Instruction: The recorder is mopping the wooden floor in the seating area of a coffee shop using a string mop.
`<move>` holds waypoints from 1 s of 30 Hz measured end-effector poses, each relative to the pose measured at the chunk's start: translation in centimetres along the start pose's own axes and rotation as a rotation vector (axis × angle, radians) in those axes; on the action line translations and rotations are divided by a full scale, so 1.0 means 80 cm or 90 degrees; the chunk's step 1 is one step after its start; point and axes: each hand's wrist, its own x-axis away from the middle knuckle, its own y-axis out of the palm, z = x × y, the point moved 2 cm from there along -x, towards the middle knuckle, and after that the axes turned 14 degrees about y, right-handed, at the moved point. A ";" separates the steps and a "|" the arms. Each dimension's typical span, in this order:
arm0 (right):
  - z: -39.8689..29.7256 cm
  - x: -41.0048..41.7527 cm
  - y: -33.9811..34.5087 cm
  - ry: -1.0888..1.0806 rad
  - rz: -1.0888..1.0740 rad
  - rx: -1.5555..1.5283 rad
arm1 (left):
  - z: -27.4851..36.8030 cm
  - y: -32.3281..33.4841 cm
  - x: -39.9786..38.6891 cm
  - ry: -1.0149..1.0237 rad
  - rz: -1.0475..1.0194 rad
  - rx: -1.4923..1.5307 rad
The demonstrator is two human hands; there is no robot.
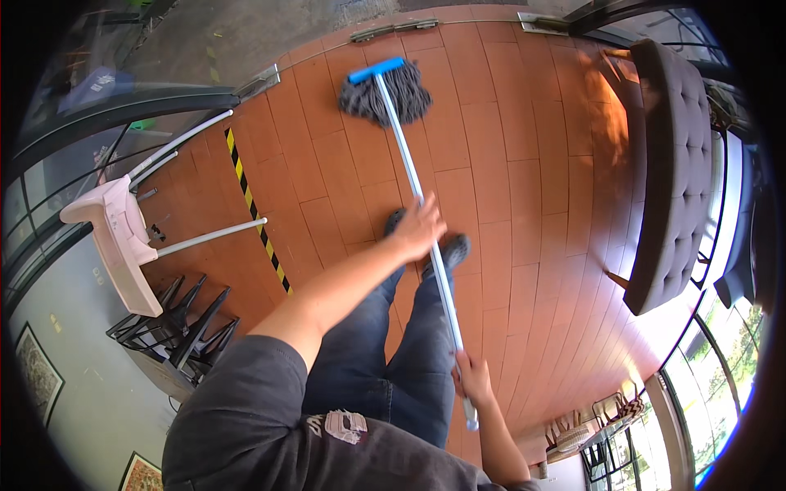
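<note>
A string mop with a grey yarn head (pixel 393 98) and a blue plastic clamp (pixel 376 70) rests on the tiled floor ahead of me. Its pale metal handle (pixel 402 144) runs back between my hands, past my legs. Partway along the handle, my left hand (pixel 424 228) is wrapped round it, above my shoes. My right hand (pixel 473 379) grips it lower down, close to its capped end (pixel 471 422) by my thigh. The mop head's yarn is spread out near the doorway sill.
A pink high chair (pixel 123 227) stands at left beside yellow-and-black floor tape (pixel 249 196). Black metal chair legs (pixel 184 325) are behind it. A tufted grey bench (pixel 669 178) is at right. An open doorway with a metal floor track (pixel 393 29) lies ahead.
</note>
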 end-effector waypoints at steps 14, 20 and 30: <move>-0.037 -0.012 -0.097 0.033 -0.015 0.014 | 0.017 0.000 -0.076 -0.110 0.103 0.078; 0.038 0.055 -0.237 0.094 -0.043 -0.002 | 0.185 0.022 -0.124 -0.097 0.158 0.139; 0.039 0.073 -0.258 0.077 -0.040 0.016 | 0.205 0.019 -0.136 -0.112 0.204 0.185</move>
